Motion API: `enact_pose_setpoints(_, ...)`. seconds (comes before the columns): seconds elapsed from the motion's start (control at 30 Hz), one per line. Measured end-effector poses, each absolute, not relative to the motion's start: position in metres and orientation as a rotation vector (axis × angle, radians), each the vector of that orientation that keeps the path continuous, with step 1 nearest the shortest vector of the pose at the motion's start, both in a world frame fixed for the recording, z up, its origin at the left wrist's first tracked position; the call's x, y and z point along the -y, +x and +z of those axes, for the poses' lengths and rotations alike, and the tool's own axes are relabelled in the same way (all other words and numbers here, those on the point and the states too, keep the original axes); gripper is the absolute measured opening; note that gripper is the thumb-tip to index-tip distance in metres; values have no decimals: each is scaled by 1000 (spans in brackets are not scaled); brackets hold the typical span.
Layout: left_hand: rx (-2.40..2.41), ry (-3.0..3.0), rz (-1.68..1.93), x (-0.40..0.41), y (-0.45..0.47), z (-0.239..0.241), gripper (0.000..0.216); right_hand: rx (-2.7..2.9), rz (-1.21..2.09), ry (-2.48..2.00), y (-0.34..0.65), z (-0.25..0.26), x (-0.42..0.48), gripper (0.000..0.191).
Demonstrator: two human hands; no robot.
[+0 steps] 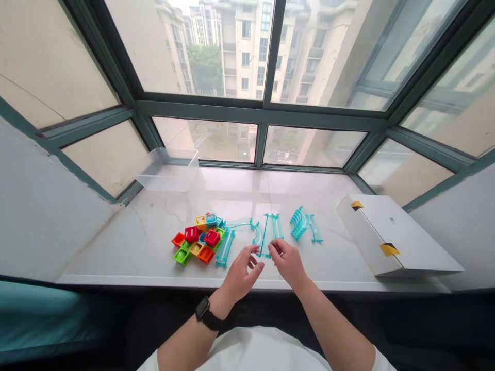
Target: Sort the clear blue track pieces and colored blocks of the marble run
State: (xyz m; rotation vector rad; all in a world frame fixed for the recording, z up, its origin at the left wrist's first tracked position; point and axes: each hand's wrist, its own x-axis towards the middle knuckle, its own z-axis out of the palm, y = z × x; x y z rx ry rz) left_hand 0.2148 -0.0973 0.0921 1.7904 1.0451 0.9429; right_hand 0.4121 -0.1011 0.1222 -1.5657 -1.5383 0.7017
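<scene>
From my end, the right hand [285, 257] has its thumb and forefinger drawn narrow beside the near end of a straight clear turquoise track [264, 236]; I cannot tell whether they grip it. The left hand [246, 270] sits across from it, fingers loosely curled and the thumb apart from them, with nothing I can make out in its grasp. The track lies between the hands, running away from them over the pale surface [131, 247]. I judge it thin moulded plastic: light, stiff, smooth enough to slide, and apt to crack if bent at its ends. I would pinch it by the two long edges near the middle, leaving the end tabs free. Another track [278, 226] lies just beside it on the right. Further left come a curved track [258, 234], a second straight track [225, 248] and a heap of coloured blocks [196, 249], hollow-looking and likely easy to take by their sides. To the right rests a ridged bundle of track [299, 224]. Farthest out I see a clear bin [167, 182] by the window at left and a white box [410, 234] at right.
</scene>
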Motion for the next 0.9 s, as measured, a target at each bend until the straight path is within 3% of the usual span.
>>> enact_pose_setpoints(0.17, -1027, 1707, 813, 93, 235, 124, 24, 1607, 585, -1496, 406, 141, 113, 23)
enact_pose_setpoints(0.7, -1243, 1761, 926, 93, 235, 134, 44, 1560, 703, -1366, 392, 153, 125, 13)
enact_pose_setpoints(0.9, -1199, 1959, 846, 101, 237, 135, 38, 1501, 559, -1495, 398, 154, 116, 44)
